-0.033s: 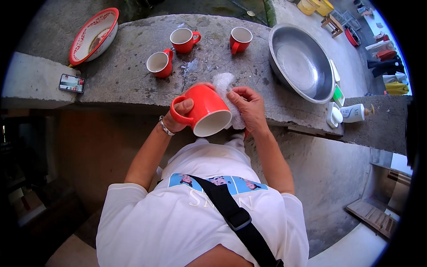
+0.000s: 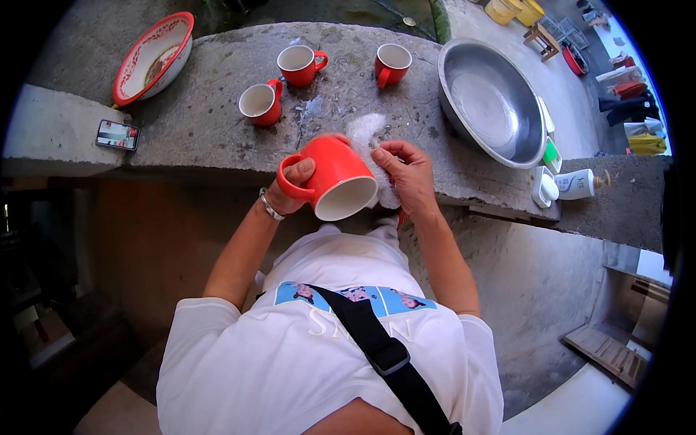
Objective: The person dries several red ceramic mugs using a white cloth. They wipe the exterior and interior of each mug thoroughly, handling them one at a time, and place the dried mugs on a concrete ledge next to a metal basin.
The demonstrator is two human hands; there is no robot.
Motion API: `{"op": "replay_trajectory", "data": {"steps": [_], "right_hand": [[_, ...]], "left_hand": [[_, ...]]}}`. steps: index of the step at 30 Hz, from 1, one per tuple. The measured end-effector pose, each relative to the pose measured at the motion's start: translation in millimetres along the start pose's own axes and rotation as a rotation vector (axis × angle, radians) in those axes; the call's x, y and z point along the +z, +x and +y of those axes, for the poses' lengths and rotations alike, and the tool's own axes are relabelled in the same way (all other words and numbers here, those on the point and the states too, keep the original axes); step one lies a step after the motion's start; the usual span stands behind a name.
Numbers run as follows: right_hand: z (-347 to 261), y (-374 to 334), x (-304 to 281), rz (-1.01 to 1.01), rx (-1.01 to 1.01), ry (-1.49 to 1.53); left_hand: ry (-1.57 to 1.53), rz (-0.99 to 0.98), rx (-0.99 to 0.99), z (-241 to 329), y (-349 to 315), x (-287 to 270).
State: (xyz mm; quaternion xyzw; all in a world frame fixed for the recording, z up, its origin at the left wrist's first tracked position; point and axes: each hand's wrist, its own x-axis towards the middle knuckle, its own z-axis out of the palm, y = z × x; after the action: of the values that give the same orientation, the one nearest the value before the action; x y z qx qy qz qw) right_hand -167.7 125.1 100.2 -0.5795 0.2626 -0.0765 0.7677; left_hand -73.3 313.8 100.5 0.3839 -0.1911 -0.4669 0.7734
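Note:
My left hand [image 2: 291,187] grips a red mug [image 2: 330,167] with a white inside, its thumb by the handle. The mug is tilted, its mouth facing down toward me. Close against the mug's right side, my right hand [image 2: 407,174] pinches a white fluffy cloth [image 2: 368,130] between thumb and fingers. Part of the cloth hangs below, between the mug and that hand. Beyond them on the concrete ledge stand three more red mugs: one mug [image 2: 261,109] nearer on the left, another mug [image 2: 299,69] behind it, and a third mug [image 2: 390,71] to the right.
A steel basin [image 2: 500,109] rests at the ledge's right, beside a white bottle [image 2: 576,185] and a white soap dish [image 2: 541,194]. Far left are a red-rimmed enamel basin [image 2: 145,87] and a phone [image 2: 117,135]. The concrete ledge [image 2: 203,123] ends just short of my body.
The cloth's upper end has shifted slightly up and away from me. My right hand has moved a touch to the right; the left hand and mug have hardly moved.

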Motion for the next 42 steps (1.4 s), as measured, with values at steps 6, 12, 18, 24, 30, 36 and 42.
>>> {"op": "replay_trajectory", "data": {"steps": [6,12,18,24,30,36,42], "right_hand": [[6,0,-4,0.273,-0.563,-0.316],[-34,-23,-9,0.142,-0.463,-0.064],[-66,-50,7,-0.169,-0.531,-0.038],[-50,-7,13,-0.437,-1.071,-0.937],[-44,-15,12,-0.584,-0.828,-0.904],[-44,-13,14,-0.599,-0.999,-1.144],[-1,11,1,-0.387,-0.868,-0.505]], "left_hand": [[0.007,0.055,0.036,3,0,-4],[-0.094,0.159,0.077,-9,6,-16],[-0.113,0.209,-0.005,-16,8,-4],[0.187,-0.033,0.154,-53,13,-16],[0.135,-0.003,-0.028,-47,8,-24],[0.198,0.084,-0.265,-33,21,-29],[0.168,0.198,-0.154,-13,21,-4]]}}
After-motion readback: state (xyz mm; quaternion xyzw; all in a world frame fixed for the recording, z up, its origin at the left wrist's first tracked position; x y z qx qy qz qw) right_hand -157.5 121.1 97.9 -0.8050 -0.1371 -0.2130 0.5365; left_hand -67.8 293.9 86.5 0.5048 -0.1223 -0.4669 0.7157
